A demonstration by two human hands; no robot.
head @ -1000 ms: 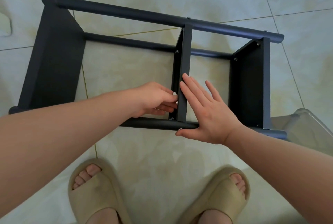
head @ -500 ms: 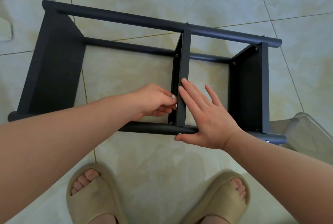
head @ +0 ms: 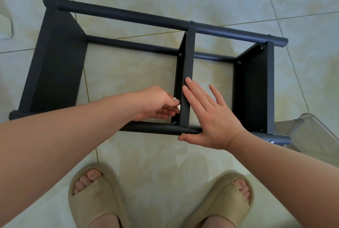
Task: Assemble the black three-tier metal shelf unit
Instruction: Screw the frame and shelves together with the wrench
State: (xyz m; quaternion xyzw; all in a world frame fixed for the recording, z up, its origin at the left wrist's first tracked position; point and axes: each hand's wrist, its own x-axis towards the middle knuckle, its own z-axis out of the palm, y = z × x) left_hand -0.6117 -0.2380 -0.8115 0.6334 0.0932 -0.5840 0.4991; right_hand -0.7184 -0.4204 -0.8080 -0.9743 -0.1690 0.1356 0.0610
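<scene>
The black metal shelf unit [head: 128, 16] lies on its side on the tiled floor, its three shelf panels standing between round poles. My left hand [head: 156, 103] reaches in from the left, and its curled fingers grip the near end of the middle shelf [head: 189, 59] on its left face. On that shelf's upward-facing rim rests my right hand [head: 207, 115], fingers straight and spread. Its thumb presses the near pole [head: 152, 128] beside a screw head. The left shelf [head: 55, 66] and right shelf [head: 253, 88] are fixed to the poles.
A clear plastic container [head: 311, 136] sits on the floor against the unit's right end. My feet in beige slippers [head: 95, 196] stand just in front of the near pole. A pale object [head: 5, 26] shows at the left edge.
Both hands stay at the middle shelf. The left fingertips have shifted slightly against its left face, and the view has tilted a little.
</scene>
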